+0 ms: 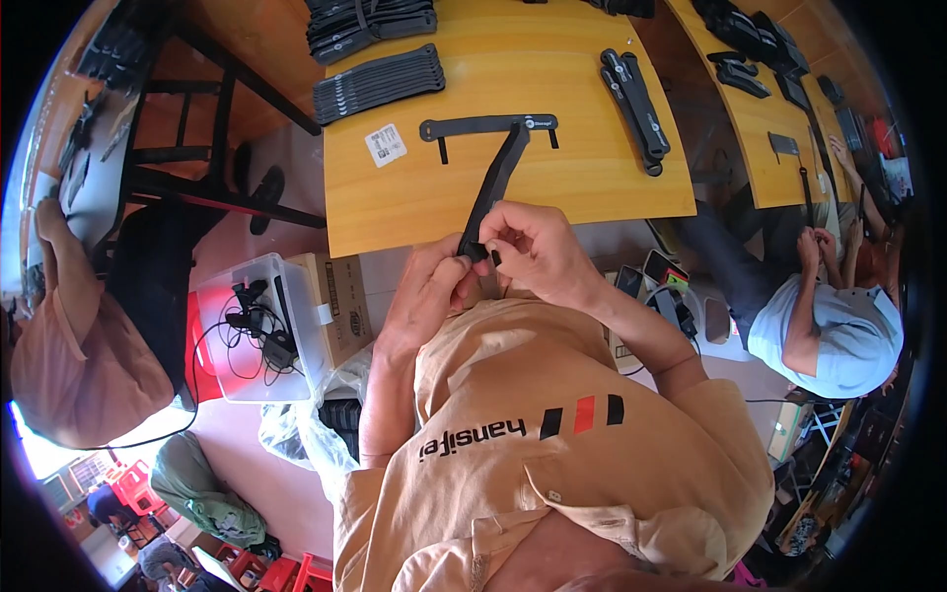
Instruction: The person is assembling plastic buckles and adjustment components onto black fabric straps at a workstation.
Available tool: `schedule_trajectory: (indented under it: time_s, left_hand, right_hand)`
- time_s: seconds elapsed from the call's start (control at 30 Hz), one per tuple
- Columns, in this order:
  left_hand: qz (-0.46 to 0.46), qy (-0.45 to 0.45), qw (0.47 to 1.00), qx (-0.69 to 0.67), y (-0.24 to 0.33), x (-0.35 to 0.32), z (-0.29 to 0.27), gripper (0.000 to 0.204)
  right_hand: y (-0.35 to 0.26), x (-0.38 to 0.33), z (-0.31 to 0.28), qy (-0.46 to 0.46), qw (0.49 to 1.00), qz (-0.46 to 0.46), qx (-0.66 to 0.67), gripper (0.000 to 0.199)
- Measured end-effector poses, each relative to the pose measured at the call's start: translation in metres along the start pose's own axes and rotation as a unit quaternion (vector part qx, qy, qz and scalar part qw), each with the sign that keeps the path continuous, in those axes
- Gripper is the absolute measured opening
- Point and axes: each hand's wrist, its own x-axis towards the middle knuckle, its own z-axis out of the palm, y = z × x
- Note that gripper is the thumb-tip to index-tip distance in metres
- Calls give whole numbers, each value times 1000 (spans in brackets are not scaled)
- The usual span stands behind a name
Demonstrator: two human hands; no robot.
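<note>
A black strap [499,180] runs from the table down to my two hands at the table's near edge. My left hand [430,281] pinches the strap near its lower end. The fingers of my right hand [541,249] are closed on a small black piece at that same end; whether it is part of the strap is unclear. The strap's far end meets a second black strap [469,126] lying crosswise on the table, with short dark tabs hanging below it. My fingers partly hide the held end.
On the yellow table [375,207] lie a row of flat black straps [380,84], a tied bundle [370,28], a white label [386,145] and more straps [636,113] at right. A clear bin [261,331] of cables stands at lower left. Other people sit on both sides.
</note>
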Motion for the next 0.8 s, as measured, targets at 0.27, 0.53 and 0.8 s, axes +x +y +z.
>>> schedule_trajectory:
  time_s: [0.27,0.53,0.8]
  left_hand:
    - [-30,1,984,-178,-10,1,4,35]
    - [-9,-36,988,-148,-13,-3,7,38]
    - [20,9,995,-102,-6,-9,14,36]
  right_hand:
    - [-2,1,-6,-38,999,3,1,6]
    - [-10,4,-13,-66,960,128,238,4]
    - [-12,-3,-10,-36,998,-42,11,18]
